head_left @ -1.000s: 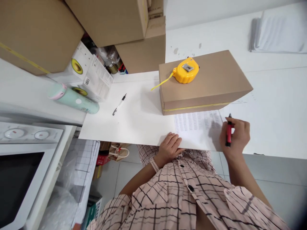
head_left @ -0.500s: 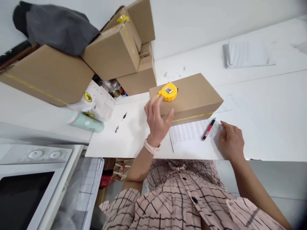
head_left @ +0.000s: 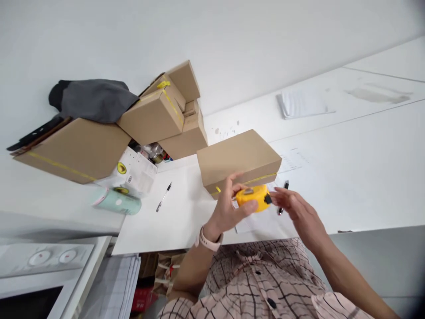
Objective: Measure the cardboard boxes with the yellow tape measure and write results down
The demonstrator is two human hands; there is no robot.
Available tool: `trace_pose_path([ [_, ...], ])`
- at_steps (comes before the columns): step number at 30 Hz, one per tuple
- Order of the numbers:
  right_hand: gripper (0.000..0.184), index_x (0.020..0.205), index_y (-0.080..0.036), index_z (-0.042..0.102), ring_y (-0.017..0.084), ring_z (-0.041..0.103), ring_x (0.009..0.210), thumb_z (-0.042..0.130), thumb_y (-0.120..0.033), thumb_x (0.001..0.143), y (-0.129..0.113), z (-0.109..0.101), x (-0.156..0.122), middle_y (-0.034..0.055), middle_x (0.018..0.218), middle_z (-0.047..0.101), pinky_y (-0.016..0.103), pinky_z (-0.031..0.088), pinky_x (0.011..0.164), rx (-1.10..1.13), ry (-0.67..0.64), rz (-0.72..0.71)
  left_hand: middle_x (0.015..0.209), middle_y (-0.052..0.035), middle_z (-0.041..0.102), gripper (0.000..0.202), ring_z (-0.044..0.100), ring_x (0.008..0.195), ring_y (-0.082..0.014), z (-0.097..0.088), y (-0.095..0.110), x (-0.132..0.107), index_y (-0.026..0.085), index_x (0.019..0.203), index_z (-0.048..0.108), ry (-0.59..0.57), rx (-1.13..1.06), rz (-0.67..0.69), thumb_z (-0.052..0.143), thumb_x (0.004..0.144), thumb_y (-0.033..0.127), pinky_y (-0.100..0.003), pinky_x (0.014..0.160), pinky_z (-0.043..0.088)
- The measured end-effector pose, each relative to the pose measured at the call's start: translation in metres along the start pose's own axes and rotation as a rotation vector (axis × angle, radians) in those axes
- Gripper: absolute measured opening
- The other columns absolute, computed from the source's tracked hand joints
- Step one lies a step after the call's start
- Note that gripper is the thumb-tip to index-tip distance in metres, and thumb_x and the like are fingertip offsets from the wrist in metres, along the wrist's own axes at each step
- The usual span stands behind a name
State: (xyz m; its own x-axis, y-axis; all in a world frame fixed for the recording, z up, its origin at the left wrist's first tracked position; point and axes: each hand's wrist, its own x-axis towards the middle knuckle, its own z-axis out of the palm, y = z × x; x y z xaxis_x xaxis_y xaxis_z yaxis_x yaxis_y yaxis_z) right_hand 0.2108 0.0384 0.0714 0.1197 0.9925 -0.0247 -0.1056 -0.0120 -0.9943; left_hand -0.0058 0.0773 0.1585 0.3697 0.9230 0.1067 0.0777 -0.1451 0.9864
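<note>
A yellow tape measure (head_left: 254, 199) is gripped in my left hand (head_left: 226, 212), its black-edged end facing right, above the front edge of the desk. My right hand (head_left: 300, 217) is beside it with fingers stretched toward the tape measure; whether the fingertips touch it I cannot tell. Just behind both hands lies a closed brown cardboard box (head_left: 239, 155) with yellow tape along its side. Under the hands is a printed sheet of paper (head_left: 262, 223), mostly covered. A red and black pen (head_left: 286, 184) lies on it, partly hidden by my right hand.
A clear pen with a black cap (head_left: 164, 197) lies on the white desk (head_left: 186, 221) to the left. Stacked cardboard boxes (head_left: 151, 119), a grey cloth (head_left: 96, 99) and a mint-green bottle (head_left: 117, 201) stand further left. Papers (head_left: 303, 104) lie at the back right. A microwave (head_left: 43, 274) is lower left.
My left hand has picked the tape measure off the box and brought it nearer to me. My right hand has lifted off the desk and moved left toward it. The camera view has tilted upward.
</note>
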Motion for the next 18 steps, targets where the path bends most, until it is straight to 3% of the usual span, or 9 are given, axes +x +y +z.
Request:
trace_pose_path([
  [2, 0.05, 0.119, -0.028, 0.072, 0.029, 0.066, 0.113, 0.053, -0.066, 0.094, -0.018, 0.012, -0.003, 0.0106, 0.118, 0.073, 0.047, 0.051, 0.101, 0.224, -0.124, 0.111, 0.101, -0.0044, 0.066, 0.079, 0.063, 0.085, -0.0178, 0.006, -0.003, -0.013, 0.025, 0.144, 0.038, -0.038, -0.013, -0.046, 0.079, 0.08, 0.044, -0.031, 0.078, 0.051],
  [4, 0.051, 0.114, -0.026, 0.075, 0.028, 0.066, 0.109, 0.06, -0.068, 0.089, -0.03, 0.019, -0.003, 0.0104, 0.114, 0.074, 0.044, 0.052, 0.099, 0.296, -0.188, 0.174, 0.101, -0.0044, 0.066, 0.079, 0.063, 0.085, -0.0176, 0.006, -0.006, -0.019, 0.024, 0.143, 0.039, -0.029, -0.015, -0.085, 0.08, 0.078, 0.042, -0.031, 0.079, 0.05],
  [7, 0.05, 0.109, -0.023, 0.078, 0.022, 0.065, 0.09, 0.071, -0.065, 0.083, -0.04, 0.02, 0.001, 0.0085, 0.098, 0.073, 0.038, 0.053, 0.087, 0.237, -0.229, 0.219, 0.099, -0.0042, 0.066, 0.078, 0.063, 0.085, -0.0177, -0.002, -0.009, -0.023, 0.024, 0.141, 0.041, -0.003, -0.069, -0.138, 0.08, 0.078, 0.045, -0.029, 0.076, 0.05],
  [10, 0.047, 0.102, -0.024, 0.078, 0.015, 0.055, 0.071, 0.083, -0.06, 0.073, -0.048, 0.012, 0.021, 0.0027, 0.079, 0.065, 0.031, 0.05, 0.068, 0.157, -0.23, 0.198, 0.098, -0.0036, 0.067, 0.078, 0.064, 0.084, -0.0178, -0.021, -0.009, -0.024, 0.024, 0.139, 0.044, 0.054, -0.134, -0.159, 0.081, 0.075, 0.047, -0.027, 0.073, 0.05],
  [13, 0.04, 0.086, -0.024, 0.075, 0.012, 0.05, 0.066, 0.091, -0.054, 0.064, -0.063, -0.006, 0.066, -0.0003, 0.074, 0.061, 0.027, 0.046, 0.061, 0.172, -0.137, 0.101, 0.095, -0.003, 0.068, 0.076, 0.064, 0.079, -0.0166, -0.057, -0.005, -0.021, 0.022, 0.137, 0.047, 0.21, -0.109, -0.112, 0.081, 0.074, 0.048, -0.026, 0.069, 0.048],
  [16, 0.04, 0.075, -0.022, 0.071, 0.01, 0.045, 0.062, 0.096, -0.047, 0.056, -0.078, -0.027, 0.127, -0.002, 0.066, 0.054, 0.024, 0.045, 0.054, 0.27, 0.024, -0.044, 0.09, -0.0033, 0.07, 0.068, 0.062, 0.074, -0.0156, -0.111, -0.004, -0.013, 0.02, 0.135, 0.052, 0.405, -0.027, -0.047, 0.074, 0.079, 0.052, -0.025, 0.065, 0.046],
  [18, 0.039, 0.072, -0.021, 0.067, 0.008, 0.043, 0.059, 0.098, -0.037, 0.054, -0.084, -0.036, 0.164, -0.003, 0.064, 0.052, 0.021, 0.042, 0.05, 0.334, 0.064, -0.049, 0.093, -0.0039, 0.07, 0.062, 0.063, 0.073, -0.0156, -0.15, -0.005, -0.007, 0.019, 0.126, 0.059, 0.523, -0.022, -0.075, 0.073, 0.077, 0.054, -0.024, 0.06, 0.044],
])
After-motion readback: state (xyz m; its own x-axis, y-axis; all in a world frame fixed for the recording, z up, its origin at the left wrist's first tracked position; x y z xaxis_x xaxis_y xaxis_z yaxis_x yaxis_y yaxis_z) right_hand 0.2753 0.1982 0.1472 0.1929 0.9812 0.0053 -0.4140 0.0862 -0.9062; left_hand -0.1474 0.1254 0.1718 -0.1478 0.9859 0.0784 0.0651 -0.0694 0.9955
